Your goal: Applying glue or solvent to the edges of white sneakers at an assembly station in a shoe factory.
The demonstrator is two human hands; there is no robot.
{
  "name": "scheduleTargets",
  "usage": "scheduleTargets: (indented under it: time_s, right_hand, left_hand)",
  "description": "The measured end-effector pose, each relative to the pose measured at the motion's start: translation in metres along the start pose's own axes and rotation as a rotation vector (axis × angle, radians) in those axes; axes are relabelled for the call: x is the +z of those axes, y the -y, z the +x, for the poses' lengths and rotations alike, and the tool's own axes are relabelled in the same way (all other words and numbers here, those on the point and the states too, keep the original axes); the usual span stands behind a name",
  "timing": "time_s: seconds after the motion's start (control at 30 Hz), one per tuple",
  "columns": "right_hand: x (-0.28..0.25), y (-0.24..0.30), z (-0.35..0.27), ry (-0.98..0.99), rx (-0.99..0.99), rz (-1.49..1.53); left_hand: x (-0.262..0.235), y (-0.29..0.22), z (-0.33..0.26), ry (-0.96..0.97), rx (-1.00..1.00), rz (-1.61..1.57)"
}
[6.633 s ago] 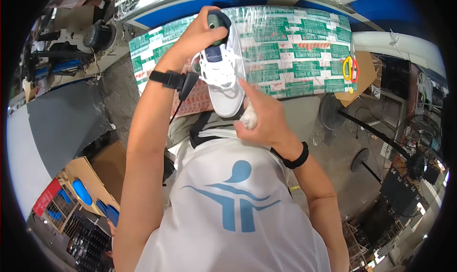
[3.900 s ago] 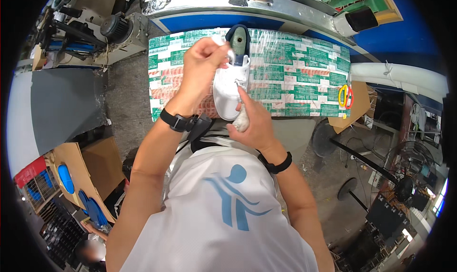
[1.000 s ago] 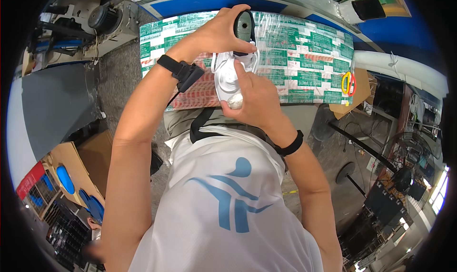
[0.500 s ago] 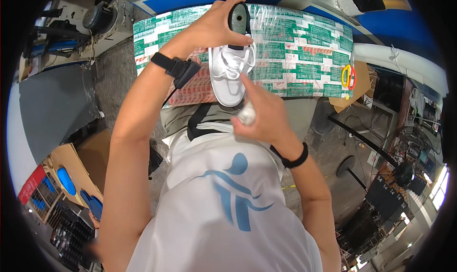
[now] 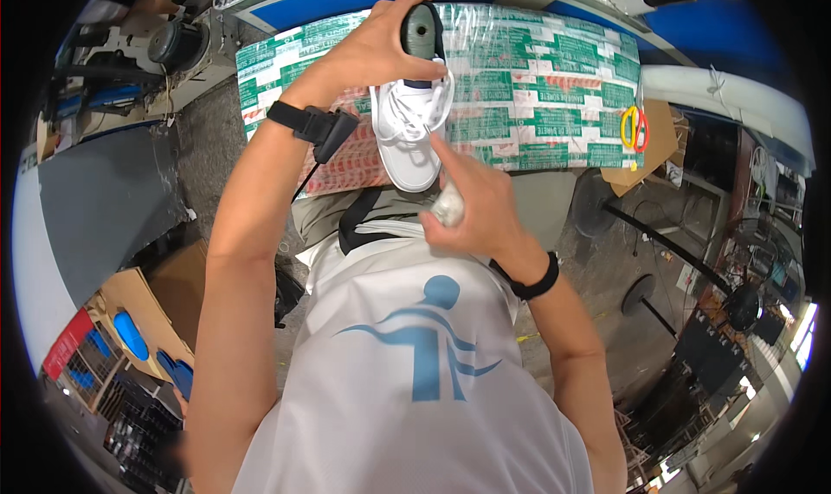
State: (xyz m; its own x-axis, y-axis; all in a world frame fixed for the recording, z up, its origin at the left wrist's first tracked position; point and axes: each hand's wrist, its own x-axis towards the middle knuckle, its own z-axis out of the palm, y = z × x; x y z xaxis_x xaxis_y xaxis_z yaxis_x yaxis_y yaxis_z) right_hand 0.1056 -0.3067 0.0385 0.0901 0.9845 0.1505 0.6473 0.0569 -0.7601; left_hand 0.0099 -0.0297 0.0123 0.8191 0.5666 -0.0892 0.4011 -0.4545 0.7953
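Note:
A white lace-up sneaker (image 5: pixel 408 163) lies toe toward me on the tape-covered surface (image 5: pixel 537 96). My left hand (image 5: pixel 381 46) wraps round its heel end, thumb across the collar. Inside the opening shows a grey-green insole (image 5: pixel 421 34) with a dark round spot. White laces (image 5: pixel 407 113) lie loosely over the upper. My right hand (image 5: pixel 476 202) is beside the toe, its fingers curled round a crumpled white wad (image 5: pixel 448 205). The index finger stretches out, its tip at the lower laces. What the wad is made of I cannot make out.
Scissors with yellow and red-orange handles (image 5: pixel 634 129) lie at the right end of the surface, by a piece of brown cardboard (image 5: pixel 658 157). A blue-and-silver machine edge (image 5: pixel 346 3) runs along the back. On the left stands a cardboard box (image 5: pixel 143 321) with blue pieces.
The sneaker and my left hand have shifted slightly left in the picture, along with the surroundings. Both hands keep their hold, and my right index finger stays by the laces.

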Motion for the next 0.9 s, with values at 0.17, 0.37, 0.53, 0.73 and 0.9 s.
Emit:
scheduleTargets:
  time_s: [0.17,0.37,0.53,0.73,0.9]
  right_hand:
    - [0.011,-0.014,0.016,-0.071,-0.033,-0.233]
    - [0.001,0.004,-0.010,-0.056,0.004,-0.220]
    - [0.008,0.007,0.010,-0.062,-0.067,-0.172]
    - [0.005,-0.008,0.009,0.013,0.051,-0.295]
    - [0.001,0.020,-0.006,-0.015,0.068,-0.183]
  left_hand:
    - [-0.001,-0.001,0.002,-0.023,0.028,0.023]
    - [0.002,-0.001,-0.002,0.024,-0.002,-0.062]
    - [0.000,-0.007,0.000,0.023,0.001,-0.045]
    - [-0.002,-0.007,0.001,0.037,-0.020,-0.035]
    - [0.002,-0.002,-0.006,0.000,0.008,-0.054]
